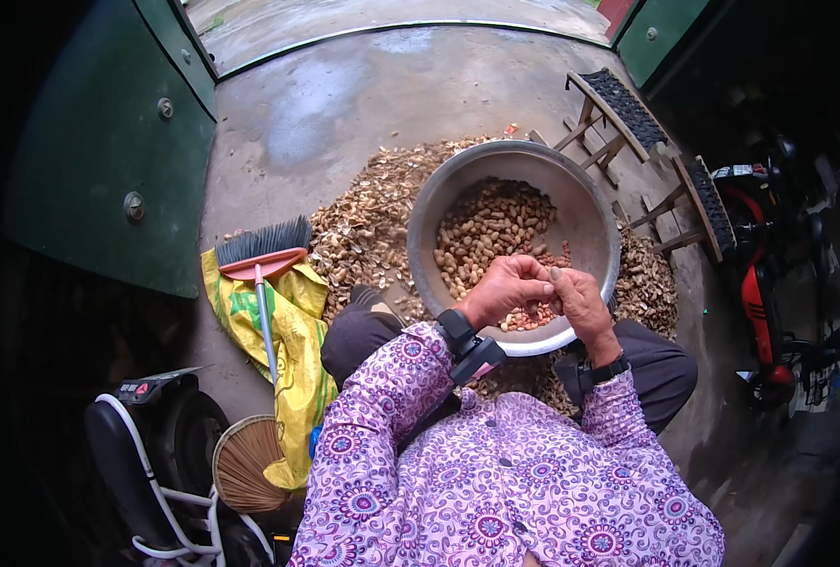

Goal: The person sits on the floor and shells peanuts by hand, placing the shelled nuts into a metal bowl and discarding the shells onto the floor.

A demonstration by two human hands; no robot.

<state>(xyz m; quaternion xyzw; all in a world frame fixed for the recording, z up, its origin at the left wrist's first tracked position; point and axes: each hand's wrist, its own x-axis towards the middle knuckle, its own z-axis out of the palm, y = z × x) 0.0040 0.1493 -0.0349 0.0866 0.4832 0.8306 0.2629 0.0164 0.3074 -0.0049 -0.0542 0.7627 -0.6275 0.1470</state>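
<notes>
A wide metal basin (590,212) stands before me, between my knees. Unshelled peanuts (487,220) fill its left part, and reddish shelled peanut kernels (526,317) lie in its lower part and towards the right. My left hand (508,287) and my right hand (581,298) meet over the near side of the basin, fingertips and thumbs pinched close together. Whatever is between the fingers is too small and covered to make out. Both wrists wear black bands.
Heaps of peanut shells (370,227) lie left and right of the basin. A broom (263,264) rests on a yellow sack (296,361) at left, near a straw broom (246,461). Small stools (611,106) stand at right, beside a red and black vehicle (756,312). Green doors (108,156) flank the doorway.
</notes>
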